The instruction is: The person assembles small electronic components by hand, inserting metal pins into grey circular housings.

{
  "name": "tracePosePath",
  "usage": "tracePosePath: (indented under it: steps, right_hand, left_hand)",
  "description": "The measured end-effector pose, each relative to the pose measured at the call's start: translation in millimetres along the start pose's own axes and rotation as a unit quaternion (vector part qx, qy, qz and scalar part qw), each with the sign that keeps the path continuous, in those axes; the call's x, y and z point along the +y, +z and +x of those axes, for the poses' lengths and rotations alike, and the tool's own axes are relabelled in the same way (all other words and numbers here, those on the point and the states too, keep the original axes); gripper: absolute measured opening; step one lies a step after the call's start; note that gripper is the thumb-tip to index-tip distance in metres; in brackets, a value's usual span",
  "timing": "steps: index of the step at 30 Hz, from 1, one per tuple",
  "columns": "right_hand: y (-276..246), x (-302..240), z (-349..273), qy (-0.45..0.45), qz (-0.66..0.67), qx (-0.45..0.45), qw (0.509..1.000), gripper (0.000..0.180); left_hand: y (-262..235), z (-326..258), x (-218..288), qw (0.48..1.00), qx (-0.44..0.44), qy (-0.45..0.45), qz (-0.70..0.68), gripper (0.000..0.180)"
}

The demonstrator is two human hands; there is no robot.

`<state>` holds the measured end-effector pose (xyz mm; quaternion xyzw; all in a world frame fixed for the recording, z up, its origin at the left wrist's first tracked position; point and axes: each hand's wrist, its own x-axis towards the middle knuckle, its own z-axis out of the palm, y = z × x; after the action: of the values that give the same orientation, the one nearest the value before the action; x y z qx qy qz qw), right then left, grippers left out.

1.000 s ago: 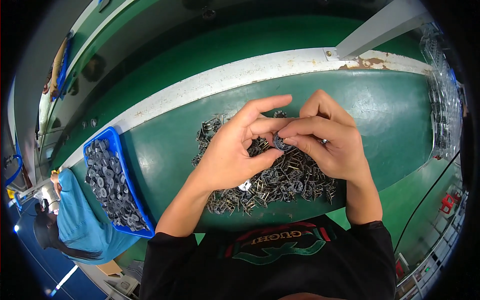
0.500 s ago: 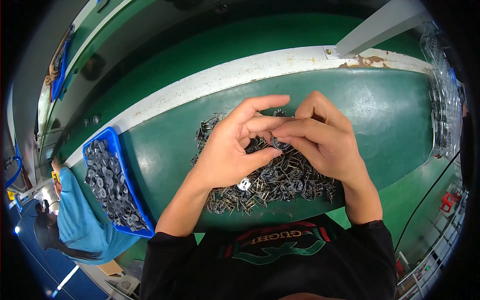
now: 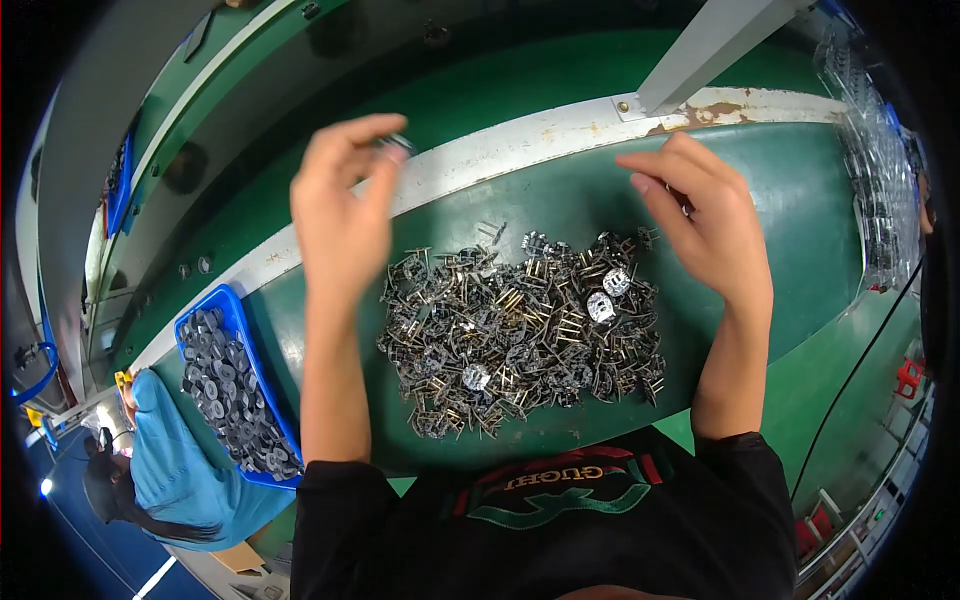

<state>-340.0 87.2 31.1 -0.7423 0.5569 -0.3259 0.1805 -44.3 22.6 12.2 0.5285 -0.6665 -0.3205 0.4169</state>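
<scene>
My left hand is raised over the white rail of the bench, a small dark round part pinched between thumb and fingers. Motion blurs that part, so its details are hard to make out. To the right, my right hand hovers above the green bench top, thumb and index finger slightly apart with nothing visible between them. Between my forearms lies a loose heap of small round circuit boards with metal pins. A few of them show pale, silvery faces.
Left of my left forearm, a blue tray holds many dark grey round caps. Clear plastic trays are stacked at the right end. A grey post rises from the white rail. A person in blue sits at far left.
My hands were together over the heap at a small round part. They have parted: the left moved up and left with the part, the right moved up and right, uncovering the heap.
</scene>
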Motion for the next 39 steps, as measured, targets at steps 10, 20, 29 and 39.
tracePosePath:
  steps: [10,20,29,39]
  right_hand:
    - [55.6,-22.4,-2.9,-0.112,0.017,-0.084,0.99,0.016]
    - [65.5,-27.1,-0.5,-0.066,0.057,-0.064,0.994,0.009]
    - [65.9,-14.0,-3.0,0.126,0.355,0.013,0.926,0.004]
    - [59.0,-21.4,-1.6,0.161,0.501,-0.032,0.85,0.028]
  left_hand:
    - [-63.8,107.7,-140.6,0.934,0.157,0.058,0.316,0.017]
    - [-161.8,37.6,-167.9,0.686,0.262,-0.372,0.568,0.041]
    - [-133.0,-3.0,-143.9,0.823,0.229,-0.128,0.503,0.021]
    - [-23.8,-17.5,1.1,0.903,-0.043,-0.181,-0.389,0.031]
